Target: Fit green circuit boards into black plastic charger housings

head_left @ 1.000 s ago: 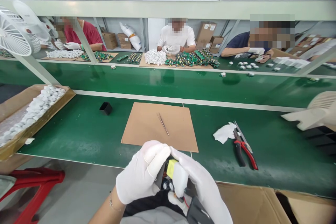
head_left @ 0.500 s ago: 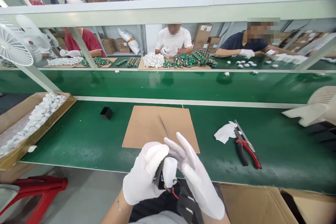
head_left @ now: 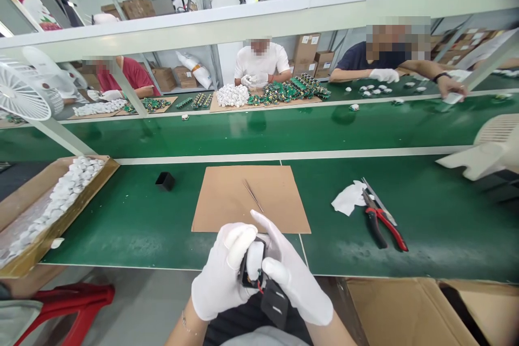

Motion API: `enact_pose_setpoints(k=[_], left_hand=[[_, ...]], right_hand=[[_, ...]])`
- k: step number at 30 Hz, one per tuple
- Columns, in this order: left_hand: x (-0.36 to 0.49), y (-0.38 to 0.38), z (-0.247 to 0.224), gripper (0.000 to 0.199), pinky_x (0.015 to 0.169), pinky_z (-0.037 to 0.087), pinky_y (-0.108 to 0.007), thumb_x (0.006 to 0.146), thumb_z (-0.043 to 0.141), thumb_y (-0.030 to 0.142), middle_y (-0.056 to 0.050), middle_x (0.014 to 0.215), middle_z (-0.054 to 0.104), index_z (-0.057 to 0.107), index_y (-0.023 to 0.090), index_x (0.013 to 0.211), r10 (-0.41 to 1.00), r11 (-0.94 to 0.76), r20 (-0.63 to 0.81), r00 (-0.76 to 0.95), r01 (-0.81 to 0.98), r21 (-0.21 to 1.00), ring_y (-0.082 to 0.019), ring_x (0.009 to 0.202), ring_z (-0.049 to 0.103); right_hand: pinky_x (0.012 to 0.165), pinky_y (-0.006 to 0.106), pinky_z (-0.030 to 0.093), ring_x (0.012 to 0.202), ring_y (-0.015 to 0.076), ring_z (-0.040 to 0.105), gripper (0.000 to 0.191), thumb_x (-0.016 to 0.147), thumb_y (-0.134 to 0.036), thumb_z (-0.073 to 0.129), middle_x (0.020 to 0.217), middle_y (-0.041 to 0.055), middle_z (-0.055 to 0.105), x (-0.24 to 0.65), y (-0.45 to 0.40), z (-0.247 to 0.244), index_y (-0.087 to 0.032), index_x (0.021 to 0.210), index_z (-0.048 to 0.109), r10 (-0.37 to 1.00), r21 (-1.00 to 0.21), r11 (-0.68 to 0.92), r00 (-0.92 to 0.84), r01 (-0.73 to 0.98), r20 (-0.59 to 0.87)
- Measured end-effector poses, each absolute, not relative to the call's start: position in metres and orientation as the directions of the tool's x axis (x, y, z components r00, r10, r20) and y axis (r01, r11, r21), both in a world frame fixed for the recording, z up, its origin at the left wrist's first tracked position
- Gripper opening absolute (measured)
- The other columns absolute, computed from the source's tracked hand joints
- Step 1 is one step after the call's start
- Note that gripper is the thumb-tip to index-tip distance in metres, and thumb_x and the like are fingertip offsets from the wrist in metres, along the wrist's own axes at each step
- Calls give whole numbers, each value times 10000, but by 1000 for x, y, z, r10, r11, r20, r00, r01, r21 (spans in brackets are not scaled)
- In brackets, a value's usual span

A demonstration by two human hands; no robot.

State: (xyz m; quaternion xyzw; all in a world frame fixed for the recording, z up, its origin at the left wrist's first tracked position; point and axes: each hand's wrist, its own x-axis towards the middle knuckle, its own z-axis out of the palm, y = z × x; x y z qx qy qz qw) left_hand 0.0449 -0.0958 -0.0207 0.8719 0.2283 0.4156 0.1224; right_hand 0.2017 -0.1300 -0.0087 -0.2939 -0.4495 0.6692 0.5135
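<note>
In my gloved left hand (head_left: 227,267) is a small black plastic housing (head_left: 243,273), its open side facing up. A white padded piece (head_left: 255,259) sits inside it. Red and black wires run from its lower end to a separate black plastic part (head_left: 274,303), which hangs below my right hand (head_left: 294,281). That gloved hand closes in on the housing's right side, thumb at the edge by the white piece and index finger stretched upward. Its other fingertips are partly hidden behind the housing. Tweezers (head_left: 253,195) lie on a cardboard sheet (head_left: 219,200) just beyond both hands.
Red-handled pliers (head_left: 381,221) and a white scrap (head_left: 348,198) lie to the right. A black square cup (head_left: 165,181) stands left of the sheet. A carton (head_left: 103,167) of white pieces is at far left. Across the green conveyor belt (head_left: 194,140), several co-workers handle circuit boards (head_left: 287,90).
My right hand has closed in on the housing, its thumb now at the edge. The hanging black part has swung left. On the far right, a co-worker's arm has reached out over the belt.
</note>
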Motion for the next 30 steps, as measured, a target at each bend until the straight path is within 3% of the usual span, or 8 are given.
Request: enact_pose_setpoints(k=[3, 8, 11, 13, 14, 17, 20, 30], left_hand=[[46, -96, -17, 623, 835, 491, -461, 878, 513, 477, -176, 1139, 522, 295, 181, 1380, 495, -868, 659, 566, 291, 402, -289, 1042, 538], [44, -95, -7, 396, 853, 503, -449, 890, 495, 462, -150, 1205, 503, 521, 236, 1214, 546, -828, 511, 664, 335, 449, -277, 1035, 556], [43, -90, -6, 434, 846, 525, -417, 839, 596, 484, -132, 1216, 532, 574, 264, 1213, 690, -674, 478, 543, 243, 698, -254, 1009, 591], [45, -83, -7, 477, 889, 522, -416, 837, 583, 527, -125, 1251, 547, 570, 260, 1231, 858, -402, 377, 349, -3, 916, -262, 1079, 587], [46, -79, -6, 493, 912, 516, -424, 858, 531, 555, -122, 1270, 552, 556, 254, 1249, 927, -233, 272, 260, -168, 958, -265, 1119, 577], [50, -68, -1, 477, 976, 495, -431, 916, 395, 569, -85, 1316, 551, 552, 256, 1240, 982, 156, -67, 176, -561, 813, -238, 1186, 551], [52, -61, 5, 400, 1008, 487, -389, 913, 434, 546, -47, 1272, 590, 634, 249, 1090, 969, 249, -174, 178, -691, 679, -196, 1170, 563], [50, -61, -3, 420, 936, 533, -326, 894, 441, 591, -26, 1197, 610, 650, 267, 1063, 930, 367, -264, 255, -681, 634, -165, 1099, 593]], right_hand=[[851, 410, 443, 781, 196, 585, 741, 781, -437, 649, 692, -23, 575, 202, -129, -8, -194, 1380, 285, 960, -915, -68, -276, -397, 48], [743, 352, 480, 693, 164, 581, 546, 824, -413, 602, 753, -13, 600, 204, -125, -6, -217, 1283, 382, 984, -943, -77, -177, -323, -20], [837, 390, 496, 837, 187, 636, 610, 899, -515, 481, 987, 57, 648, 215, -118, -14, -237, 1403, 279, 981, -956, -71, -192, -284, -16], [953, 440, 452, 967, 204, 636, 601, 933, -566, 352, 1163, 97, 619, 225, -110, -27, -248, 1433, 255, 996, -975, 2, -87, -222, 22], [997, 459, 421, 1014, 210, 628, 588, 936, -568, 334, 1220, 102, 598, 231, -105, -37, -255, 1430, 268, 999, -988, 40, 20, -147, 37], [1033, 491, 390, 1116, 238, 592, 550, 924, -513, 405, 1251, 106, 595, 246, -90, -73, -247, 1400, 340, 929, -976, 49, 350, 213, 123], [1006, 498, 423, 1120, 260, 595, 505, 914, -454, 411, 1192, 137, 635, 254, -79, -106, -182, 1338, 437, 884, -887, 27, 402, 461, 236], [953, 455, 478, 1042, 238, 640, 437, 922, -422, 387, 1130, 112, 675, 254, -80, -119, -183, 1271, 496, 894, -830, 44, 348, 557, 281]])
